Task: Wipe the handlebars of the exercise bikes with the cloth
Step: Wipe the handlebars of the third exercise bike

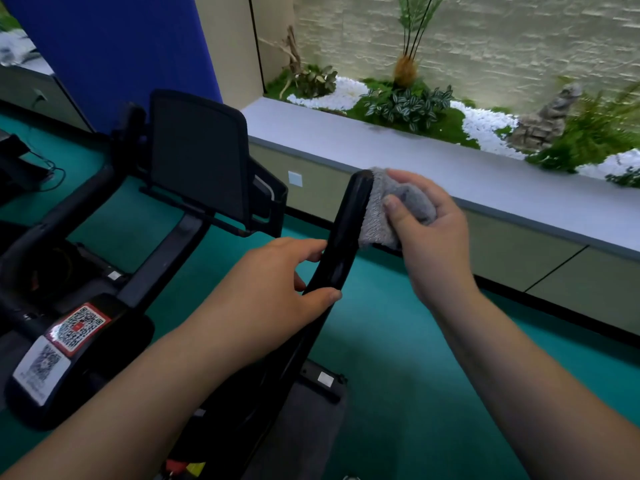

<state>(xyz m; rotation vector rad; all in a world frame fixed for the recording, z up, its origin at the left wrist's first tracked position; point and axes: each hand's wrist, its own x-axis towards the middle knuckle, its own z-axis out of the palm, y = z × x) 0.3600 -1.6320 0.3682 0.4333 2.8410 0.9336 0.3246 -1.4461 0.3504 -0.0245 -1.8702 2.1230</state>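
Observation:
A black handlebar (346, 233) of the exercise bike rises toward the centre of the view. My left hand (277, 285) grips its lower part, thumb on the near side and fingers on the far side. My right hand (429, 237) holds a bunched grey cloth (384, 209) pressed against the right side of the bar's upper end. The cloth covers the bar from near its tip down about a third of its visible length. The bike's dark screen (199, 154) stands to the left, behind the bar.
A black pad with two QR-code stickers (74, 329) lies at the lower left. A grey ledge (415, 161) runs along the right, with plants and white pebbles behind it. A blue panel (110, 43) stands at the back left. The floor is teal (398, 375).

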